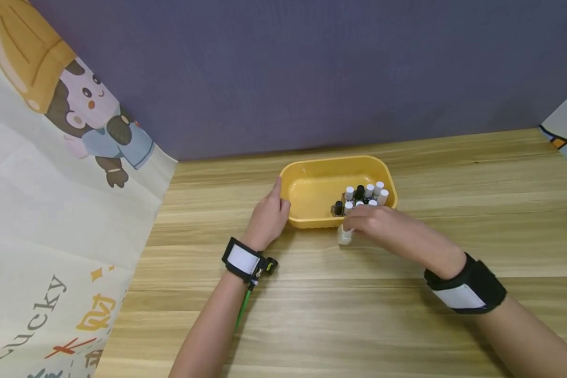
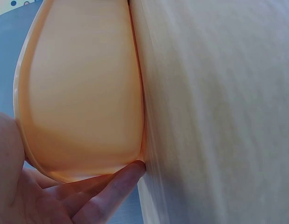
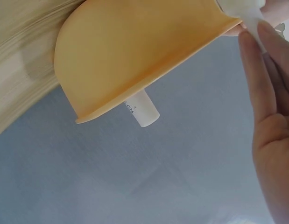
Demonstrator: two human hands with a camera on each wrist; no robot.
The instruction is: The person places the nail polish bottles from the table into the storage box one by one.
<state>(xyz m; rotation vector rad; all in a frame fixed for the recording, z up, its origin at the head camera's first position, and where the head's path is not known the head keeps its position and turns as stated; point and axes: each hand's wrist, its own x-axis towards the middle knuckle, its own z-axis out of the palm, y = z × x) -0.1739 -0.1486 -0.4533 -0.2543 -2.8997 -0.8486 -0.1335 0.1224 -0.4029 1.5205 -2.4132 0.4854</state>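
Note:
A yellow plastic basin [image 1: 307, 223] stands on the table, with several nail polish bottles [image 1: 369, 190] upright in its right part, capped in white or black. My left hand [image 1: 268, 215] holds the basin's left end. In the left wrist view its fingers [image 2: 107, 198] lie along the outer wall, down to the base. My right hand [image 1: 378, 223] pinches the white cap of a pale nail polish bottle [image 1: 345, 236] just outside the near rim. The right wrist view shows that cap [image 3: 252, 25] between thumb and fingers. My right hand hides some bottles.
Wood-grain table surface [image 1: 340, 315] lies in front of the basin. A dark blue panel [image 1: 331, 79] rises behind it, and a printed cloth [image 1: 52, 210] hangs at the left. In the right wrist view a white cap [image 3: 143, 109] pokes above the basin's rim.

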